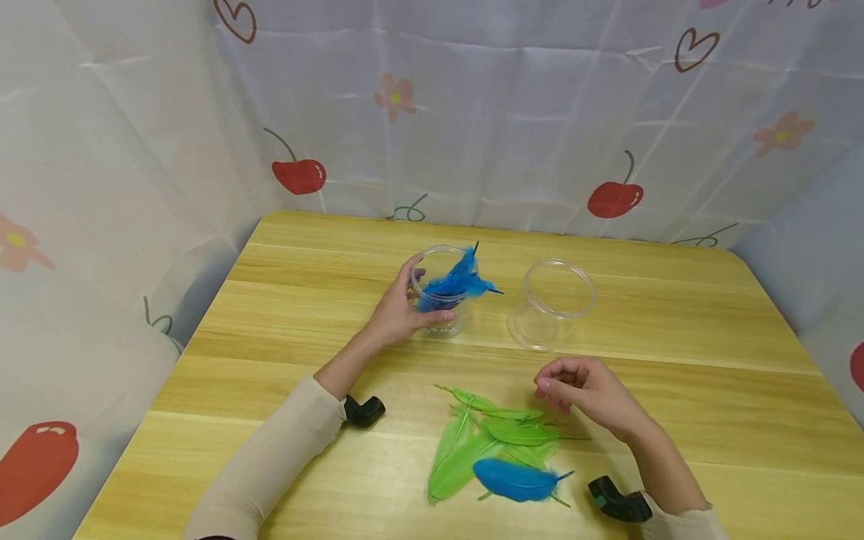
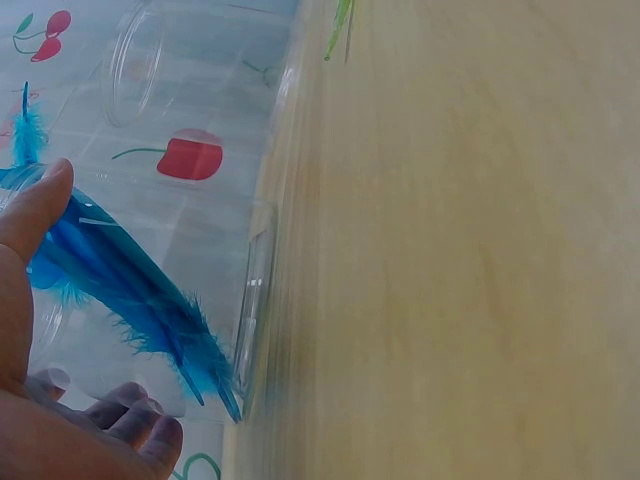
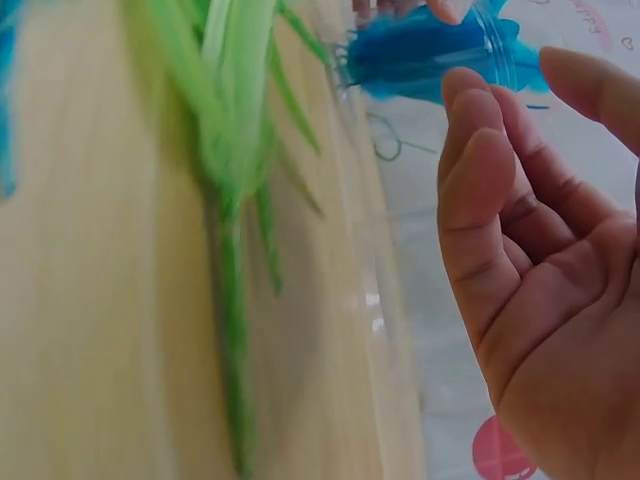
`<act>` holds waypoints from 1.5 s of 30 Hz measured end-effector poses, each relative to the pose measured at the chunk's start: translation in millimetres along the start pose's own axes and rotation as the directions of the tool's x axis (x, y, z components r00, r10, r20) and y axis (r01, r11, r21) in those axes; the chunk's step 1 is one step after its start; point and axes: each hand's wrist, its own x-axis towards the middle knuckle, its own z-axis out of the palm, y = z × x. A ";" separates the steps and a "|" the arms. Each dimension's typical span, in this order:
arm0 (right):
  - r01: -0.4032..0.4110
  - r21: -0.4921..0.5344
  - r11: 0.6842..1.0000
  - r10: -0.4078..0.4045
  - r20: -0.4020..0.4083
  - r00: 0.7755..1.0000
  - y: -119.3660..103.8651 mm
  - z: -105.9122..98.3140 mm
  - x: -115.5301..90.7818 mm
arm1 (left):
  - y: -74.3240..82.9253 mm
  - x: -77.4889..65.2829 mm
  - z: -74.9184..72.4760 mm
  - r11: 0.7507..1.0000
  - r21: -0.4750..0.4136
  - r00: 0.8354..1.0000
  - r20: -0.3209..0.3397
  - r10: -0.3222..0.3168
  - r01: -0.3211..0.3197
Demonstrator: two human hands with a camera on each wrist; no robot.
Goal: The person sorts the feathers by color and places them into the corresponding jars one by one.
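Note:
My left hand (image 1: 403, 304) grips a clear plastic cup (image 1: 445, 326) near its rim, the thumb in front and the fingers around the far side. Several blue feathers (image 1: 454, 285) stand in that cup, their quills poking out over the rim; the left wrist view shows the blue feathers (image 2: 140, 285) through the clear wall. My right hand (image 1: 586, 390) hovers above a loose pile of green feathers (image 1: 466, 457), fingers loosely bent with nothing between them. One blue feather (image 1: 516, 480) lies across the front of that pile. In the right wrist view the right hand (image 3: 550, 260) has thumb and fingertips apart.
A second clear plastic cup (image 1: 540, 330) stands to the right of the held one. The wooden table (image 1: 324, 300) ends at the back against a curtain (image 1: 472, 150) printed with cherries and flowers. Dark devices (image 1: 364, 411) are worn on both wrists.

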 end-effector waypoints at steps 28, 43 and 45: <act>-0.082 0.075 0.994 0.048 0.374 0.926 30.5 -13.4 -29.2 | -1.7 0.6 1.2 1.000 0.000 1.000 0.000 0.002 -0.002; -0.029 -0.010 1.000 0.030 0.487 0.873 24.3 -6.7 -29.0 | -1.1 0.3 1.3 1.000 -0.004 1.000 0.000 0.003 -0.003; -0.024 -0.032 0.999 0.037 0.488 0.872 23.7 -6.6 -29.5 | -1.6 0.3 1.1 1.000 -0.003 1.000 0.001 0.002 -0.002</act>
